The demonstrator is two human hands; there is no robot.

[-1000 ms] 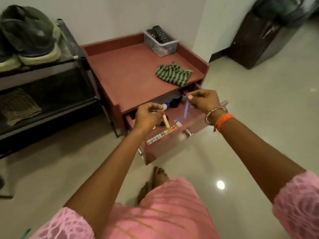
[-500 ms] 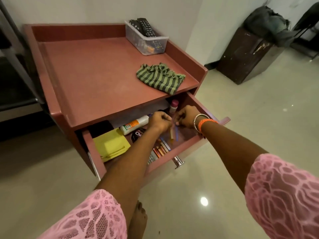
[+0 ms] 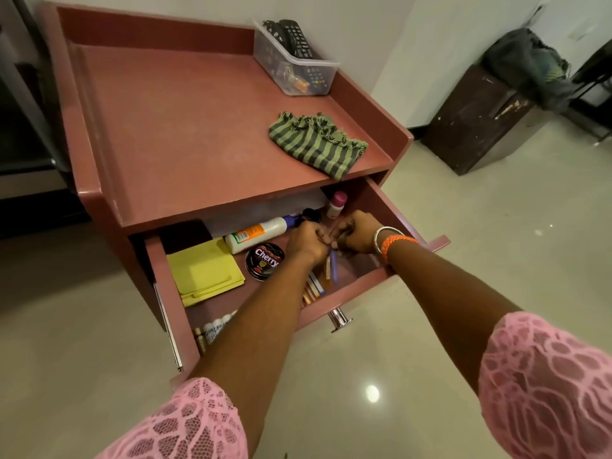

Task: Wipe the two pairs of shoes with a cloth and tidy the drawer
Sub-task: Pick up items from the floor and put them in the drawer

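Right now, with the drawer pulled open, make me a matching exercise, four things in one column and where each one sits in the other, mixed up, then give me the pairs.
Things
1. striped cloth
2. clear tub of remotes
3. yellow cloths
4. polish tin

Places
A. left part of the open drawer
B. back right corner of the cabinet top
C. in the drawer, just left of the left hand
D. front right of the cabinet top, near its edge

Pairs: 1-D, 2-B, 3-A, 4-C
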